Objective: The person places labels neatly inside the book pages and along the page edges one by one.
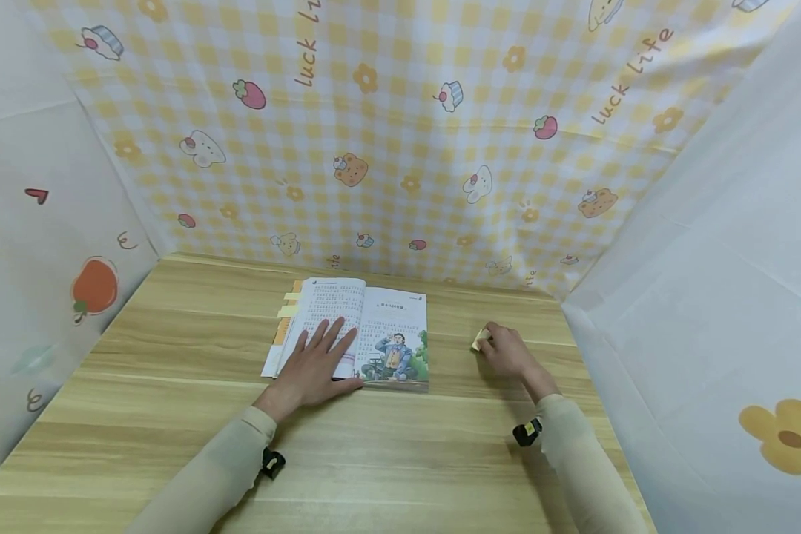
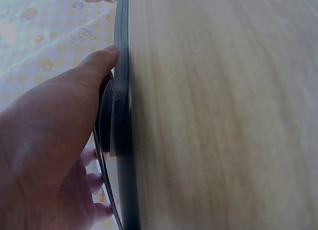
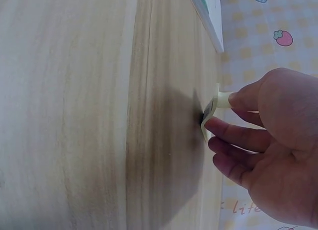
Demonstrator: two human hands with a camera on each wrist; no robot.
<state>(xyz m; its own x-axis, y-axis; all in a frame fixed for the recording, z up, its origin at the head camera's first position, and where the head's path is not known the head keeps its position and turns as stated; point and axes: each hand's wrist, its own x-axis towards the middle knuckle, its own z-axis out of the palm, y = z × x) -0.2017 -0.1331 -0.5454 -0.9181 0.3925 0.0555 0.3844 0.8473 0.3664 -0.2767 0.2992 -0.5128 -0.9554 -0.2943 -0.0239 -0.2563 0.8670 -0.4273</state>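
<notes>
An open book [image 1: 392,304] lies on the table, with printed text on both pages and a picture of a seated figure at the lower right. My left hand [image 1: 314,365] rests spread over the left page, its thumb near the bottom edge by the spine. In the left wrist view the thumb of the left hand [image 2: 54,125] touches the book's edge [image 2: 121,56]. To the right of the book, my right hand [image 1: 509,351] pinches pale yellow sticky notes [image 1: 479,340]. Up close, the sticky notes [image 3: 210,112] bend between thumb and fingers of the right hand [image 3: 278,140], low over the tabletop.
Pale yellow tabs [image 1: 288,311] stick out from the book's left side. The wood-grain table [image 1: 400,460] meets a yellow checked cloth [image 1: 407,148] at the back. White printed sheets stand at left and right. A black wrist camera [image 1: 527,432] sits on the right sleeve.
</notes>
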